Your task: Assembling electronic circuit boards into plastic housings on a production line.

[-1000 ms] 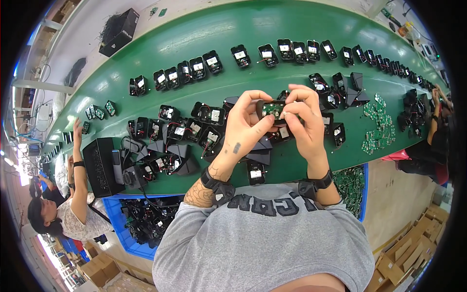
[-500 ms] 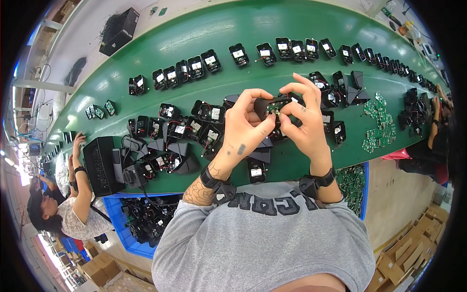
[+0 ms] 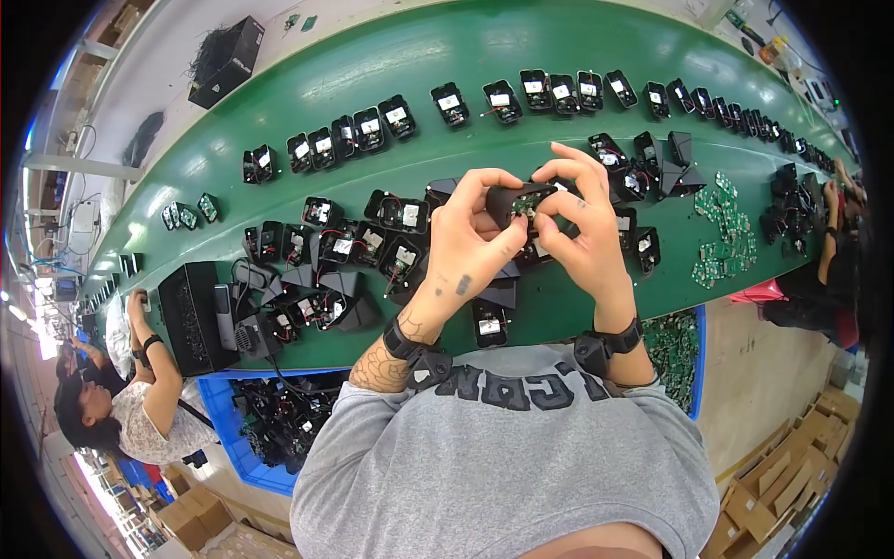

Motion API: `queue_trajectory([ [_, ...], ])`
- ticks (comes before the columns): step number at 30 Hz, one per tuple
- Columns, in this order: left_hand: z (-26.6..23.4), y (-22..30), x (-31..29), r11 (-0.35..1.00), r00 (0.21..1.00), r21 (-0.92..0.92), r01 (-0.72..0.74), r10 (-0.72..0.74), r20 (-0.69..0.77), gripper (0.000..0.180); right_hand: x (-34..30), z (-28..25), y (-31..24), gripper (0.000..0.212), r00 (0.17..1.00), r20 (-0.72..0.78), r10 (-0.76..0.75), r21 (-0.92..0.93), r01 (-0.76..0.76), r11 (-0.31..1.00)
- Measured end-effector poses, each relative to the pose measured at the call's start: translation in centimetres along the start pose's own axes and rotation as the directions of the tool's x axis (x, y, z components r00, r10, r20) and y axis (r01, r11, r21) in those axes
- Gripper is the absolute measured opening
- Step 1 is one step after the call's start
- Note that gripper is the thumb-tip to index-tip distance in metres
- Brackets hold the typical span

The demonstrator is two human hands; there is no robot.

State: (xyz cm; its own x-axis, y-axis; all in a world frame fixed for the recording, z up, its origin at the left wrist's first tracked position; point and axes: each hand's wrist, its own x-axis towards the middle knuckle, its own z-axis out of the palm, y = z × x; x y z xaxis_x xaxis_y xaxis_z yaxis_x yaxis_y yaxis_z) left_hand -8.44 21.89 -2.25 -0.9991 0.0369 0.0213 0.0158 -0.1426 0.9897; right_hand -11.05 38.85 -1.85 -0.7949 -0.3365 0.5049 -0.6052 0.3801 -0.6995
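Over the middle of the green table, my left hand [image 3: 468,235] grips a small black plastic housing [image 3: 504,202] between thumb and fingers. A green circuit board [image 3: 530,199] shows at its open side. My right hand [image 3: 585,229] has thumb and index finger pinched together at the board's edge, with other fingers raised; whether a wire or small part is between the tips is hidden. Beneath and around both hands lie several black housings [image 3: 403,256] with white labels and red wires. Another open housing [image 3: 490,321] lies just below my hands.
A row of open black housings [image 3: 450,104] runs along the far side. Loose green circuit boards [image 3: 719,233] are heaped at right. A black bin [image 3: 193,321] stands left. Blue crates [image 3: 244,456] sit below the table edge. Co-workers [image 3: 154,401] are at both ends.
My hands hold nearly the same pose on the housing. The far row of housings appears slightly further left. At left, the co-worker's raised hand has come down.
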Motion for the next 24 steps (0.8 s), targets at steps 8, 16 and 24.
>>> queue_trajectory([
  [8, 0.5, 0.6, -0.2, 0.967, 1.000, 0.254, -0.018, 0.014, 0.017, 0.034, 0.2, -0.3, -0.7, 0.005, 0.995, 0.075, 0.070, -0.072, -0.065, 0.995],
  [16, -0.8, -0.3, 1.7, 0.966, 0.978, -0.157, 0.204, -0.194, 0.075, 0.029, 0.4, -1.6, 0.3, 0.020, 0.994, -0.086, -0.065, -0.152, 0.051, 0.987],
  [24, -3.5, 0.5, 2.8, 0.846, 0.788, -0.027, 0.532, -0.482, 0.383, 0.028, 0.9, -3.9, -0.3, 0.027, 0.899, 0.165, -0.405, -0.149, 0.428, 0.891],
])
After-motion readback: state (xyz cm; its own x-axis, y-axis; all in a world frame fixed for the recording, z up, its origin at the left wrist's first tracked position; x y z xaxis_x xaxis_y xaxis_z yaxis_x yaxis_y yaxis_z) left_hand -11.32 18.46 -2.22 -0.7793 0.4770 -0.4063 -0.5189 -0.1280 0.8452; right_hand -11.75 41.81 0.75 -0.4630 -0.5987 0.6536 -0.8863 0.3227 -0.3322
